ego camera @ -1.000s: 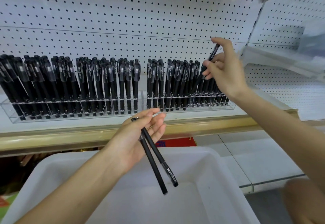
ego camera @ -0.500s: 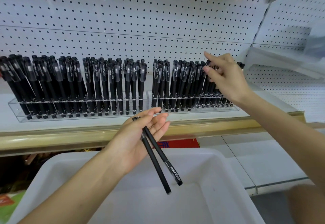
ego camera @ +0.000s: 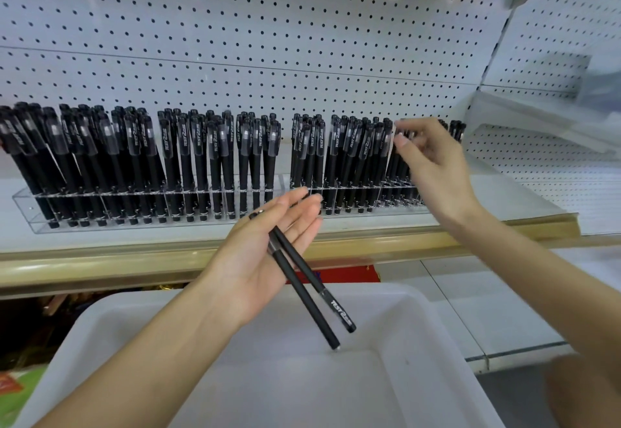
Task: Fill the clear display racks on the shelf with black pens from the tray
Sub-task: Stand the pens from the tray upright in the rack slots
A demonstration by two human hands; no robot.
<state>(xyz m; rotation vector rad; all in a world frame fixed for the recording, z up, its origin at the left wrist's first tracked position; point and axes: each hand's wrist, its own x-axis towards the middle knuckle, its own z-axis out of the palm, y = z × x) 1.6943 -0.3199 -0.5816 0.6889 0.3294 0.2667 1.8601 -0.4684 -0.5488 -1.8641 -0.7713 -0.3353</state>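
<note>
The shelf [ego camera: 100, 266] and the white tray [ego camera: 420, 327] below it both run off my view. The clear racks [ego camera: 111, 226] on the shelf stand packed with black pens [ego camera: 188, 159], and the right hand [ego camera: 437, 172] hides their right end. That hand is blurred at the pen tops, fingers loosely bent; I cannot tell whether it pinches one. The left hand [ego camera: 248, 266] lies palm up above the tray, fingers nearly straight, with two pens [ego camera: 303, 296] across it.

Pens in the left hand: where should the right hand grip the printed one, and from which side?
Pinch the printed pen on its barrel below the palm, from the right: that end juts free over the tray; the rest lies on the left hand.
</note>
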